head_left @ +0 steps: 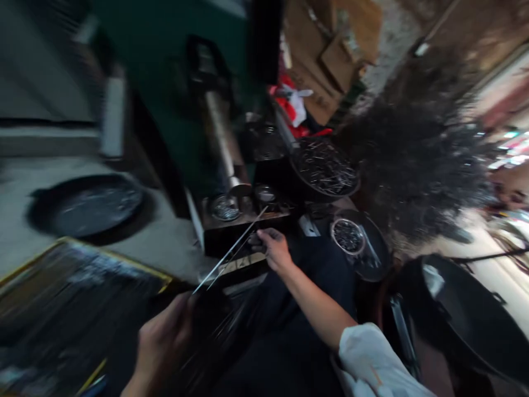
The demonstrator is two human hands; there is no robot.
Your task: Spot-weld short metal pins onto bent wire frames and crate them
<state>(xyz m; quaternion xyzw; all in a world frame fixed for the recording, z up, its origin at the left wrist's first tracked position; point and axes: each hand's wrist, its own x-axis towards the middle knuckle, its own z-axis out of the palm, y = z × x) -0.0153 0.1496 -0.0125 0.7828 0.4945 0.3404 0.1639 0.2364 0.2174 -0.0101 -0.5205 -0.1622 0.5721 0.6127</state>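
My left hand (165,333), blurred at the lower left, is closed round one end of a thin, straight metal rod (231,249). The rod slants up and right to the front of the machine bench. Below it runs a second, darker thin line whose nature I cannot make out. My right hand (273,249) is over my lap with thumb and fingers pinched together; what is between them is too small to tell. Just beyond the rod's far tip are a small round dish (265,193) and another dish of small shiny metal pieces (225,208). A metal cylinder (225,143) on the green machine (165,71) points down toward them.
A dark pan of metal pins (324,168) stands at the back right, with a bowl of small metal parts (347,236) nearer. A large black basin (467,314) is at right. On the left are a dark round tray (86,207) and a yellow-edged tray (61,241).
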